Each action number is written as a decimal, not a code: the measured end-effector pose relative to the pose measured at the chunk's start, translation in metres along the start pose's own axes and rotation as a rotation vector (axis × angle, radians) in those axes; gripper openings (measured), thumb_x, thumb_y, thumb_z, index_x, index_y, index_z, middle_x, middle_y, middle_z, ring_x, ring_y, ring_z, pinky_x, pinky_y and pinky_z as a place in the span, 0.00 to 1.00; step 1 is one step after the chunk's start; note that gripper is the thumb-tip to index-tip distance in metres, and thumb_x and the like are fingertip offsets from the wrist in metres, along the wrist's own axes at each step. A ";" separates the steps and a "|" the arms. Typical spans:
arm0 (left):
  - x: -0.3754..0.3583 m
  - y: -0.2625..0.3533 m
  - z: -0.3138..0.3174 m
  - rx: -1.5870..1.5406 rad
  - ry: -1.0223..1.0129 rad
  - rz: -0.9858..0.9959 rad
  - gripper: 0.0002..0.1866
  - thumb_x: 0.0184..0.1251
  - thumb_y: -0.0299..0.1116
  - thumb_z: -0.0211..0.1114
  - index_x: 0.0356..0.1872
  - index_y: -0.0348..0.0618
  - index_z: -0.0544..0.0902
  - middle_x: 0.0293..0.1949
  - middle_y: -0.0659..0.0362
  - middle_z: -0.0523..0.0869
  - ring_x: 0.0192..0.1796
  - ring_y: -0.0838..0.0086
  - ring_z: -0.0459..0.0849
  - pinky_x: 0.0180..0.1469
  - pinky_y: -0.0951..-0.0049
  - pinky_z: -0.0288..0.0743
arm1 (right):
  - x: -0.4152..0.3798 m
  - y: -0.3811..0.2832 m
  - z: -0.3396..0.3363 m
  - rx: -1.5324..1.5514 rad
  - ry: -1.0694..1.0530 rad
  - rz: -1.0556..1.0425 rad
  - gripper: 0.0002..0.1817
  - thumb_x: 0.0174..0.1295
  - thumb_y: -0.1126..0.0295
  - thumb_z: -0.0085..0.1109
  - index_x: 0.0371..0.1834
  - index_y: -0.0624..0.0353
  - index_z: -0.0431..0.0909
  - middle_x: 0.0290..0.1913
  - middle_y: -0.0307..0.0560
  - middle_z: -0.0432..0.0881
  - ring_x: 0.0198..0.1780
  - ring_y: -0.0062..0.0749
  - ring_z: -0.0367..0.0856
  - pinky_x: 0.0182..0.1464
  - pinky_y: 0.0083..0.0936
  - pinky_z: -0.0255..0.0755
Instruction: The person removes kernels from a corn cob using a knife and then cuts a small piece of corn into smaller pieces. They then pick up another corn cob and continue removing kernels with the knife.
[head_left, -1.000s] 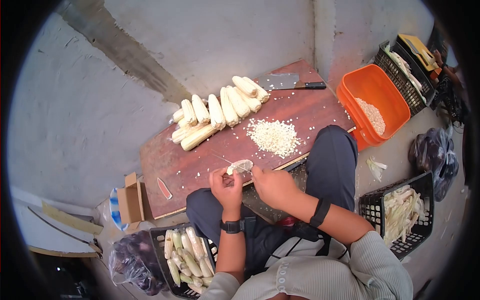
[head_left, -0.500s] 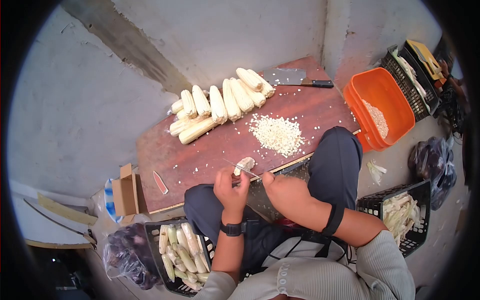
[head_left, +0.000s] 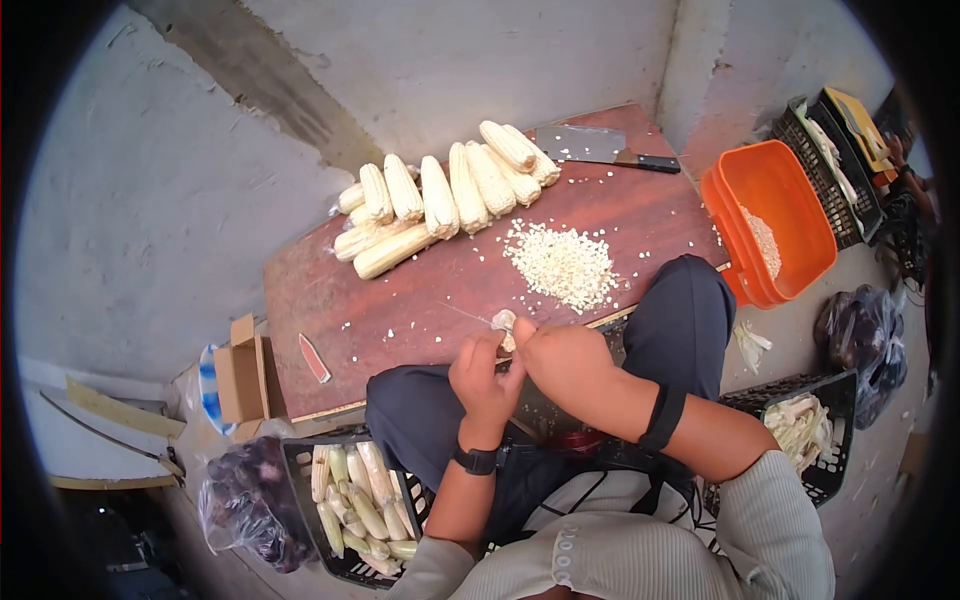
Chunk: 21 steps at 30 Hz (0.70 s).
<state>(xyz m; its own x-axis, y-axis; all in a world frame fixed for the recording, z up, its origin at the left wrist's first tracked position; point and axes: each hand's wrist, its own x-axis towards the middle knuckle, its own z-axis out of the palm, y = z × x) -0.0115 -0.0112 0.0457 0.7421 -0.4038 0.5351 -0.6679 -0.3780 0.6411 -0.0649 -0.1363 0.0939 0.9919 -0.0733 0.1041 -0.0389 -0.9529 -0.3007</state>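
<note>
My left hand [head_left: 487,378] is closed round a small piece of corn cob [head_left: 506,328] above the table's front edge. Close beside it, my right hand [head_left: 565,362] grips a thin knife [head_left: 465,312] whose blade points up and left past the cob; its handle is hidden in the fist. Loose kernels [head_left: 565,265] lie in a pile on the red-brown table [head_left: 400,335]. Peeled corn cobs [head_left: 440,198] are lined up behind, some stacked. A cleaver [head_left: 590,146] with a black handle rests at the back right.
An orange bucket [head_left: 722,215] with kernels stands right of the table. Black crates hold unpeeled corn [head_left: 365,500] at lower left and husks [head_left: 798,430] at lower right. A cardboard box [head_left: 240,385] and a red-and-white piece [head_left: 314,358] are at left. Another person's hand [head_left: 897,152] shows far right.
Both hands have come closer together, and the cob piece has shifted right and is now more covered by my fingers. The whole view has shifted slightly.
</note>
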 end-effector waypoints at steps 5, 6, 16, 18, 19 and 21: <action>0.009 0.003 -0.002 -0.054 0.014 -0.016 0.13 0.47 0.19 0.68 0.36 0.35 0.78 0.32 0.53 0.79 0.27 0.71 0.79 0.29 0.76 0.75 | 0.007 0.009 0.013 0.057 0.059 -0.048 0.06 0.57 0.69 0.53 0.30 0.58 0.68 0.22 0.46 0.79 0.24 0.39 0.82 0.22 0.31 0.74; 0.010 0.001 0.000 -0.056 0.025 -0.003 0.13 0.47 0.18 0.68 0.36 0.35 0.78 0.33 0.53 0.79 0.28 0.71 0.79 0.29 0.76 0.75 | 0.009 0.012 0.016 0.057 0.073 -0.059 0.06 0.57 0.69 0.54 0.30 0.58 0.68 0.22 0.46 0.79 0.25 0.39 0.83 0.22 0.31 0.74; -0.004 -0.003 0.008 -0.166 0.143 -0.072 0.11 0.52 0.20 0.67 0.37 0.35 0.77 0.39 0.53 0.78 0.27 0.75 0.80 0.30 0.78 0.76 | 0.002 0.026 0.039 0.572 0.007 0.121 0.14 0.62 0.63 0.53 0.38 0.64 0.67 0.29 0.60 0.80 0.34 0.58 0.80 0.35 0.45 0.72; -0.004 -0.006 0.005 -0.142 0.168 -0.114 0.12 0.53 0.20 0.67 0.39 0.34 0.76 0.41 0.53 0.76 0.27 0.75 0.80 0.30 0.79 0.77 | 0.001 0.026 0.038 0.666 0.022 0.179 0.14 0.63 0.62 0.52 0.40 0.64 0.67 0.31 0.61 0.80 0.37 0.59 0.79 0.38 0.46 0.71; -0.004 -0.007 0.004 -0.132 0.180 -0.137 0.13 0.53 0.20 0.66 0.40 0.34 0.76 0.42 0.53 0.76 0.27 0.76 0.80 0.30 0.79 0.77 | -0.002 0.024 0.032 0.630 0.001 0.221 0.14 0.63 0.62 0.52 0.40 0.63 0.67 0.31 0.60 0.80 0.37 0.59 0.79 0.38 0.46 0.71; -0.006 -0.008 0.002 -0.126 0.185 -0.154 0.13 0.54 0.20 0.66 0.41 0.34 0.76 0.42 0.53 0.75 0.27 0.76 0.80 0.30 0.79 0.77 | -0.010 0.019 0.016 0.556 -0.047 0.308 0.13 0.63 0.63 0.52 0.40 0.63 0.68 0.31 0.59 0.80 0.37 0.58 0.79 0.39 0.46 0.71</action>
<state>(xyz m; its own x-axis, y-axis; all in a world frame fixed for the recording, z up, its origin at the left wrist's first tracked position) -0.0103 -0.0075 0.0364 0.8398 -0.1857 0.5101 -0.5426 -0.3114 0.7801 -0.0736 -0.1488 0.0723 0.9501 -0.2943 -0.1034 -0.2667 -0.5942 -0.7588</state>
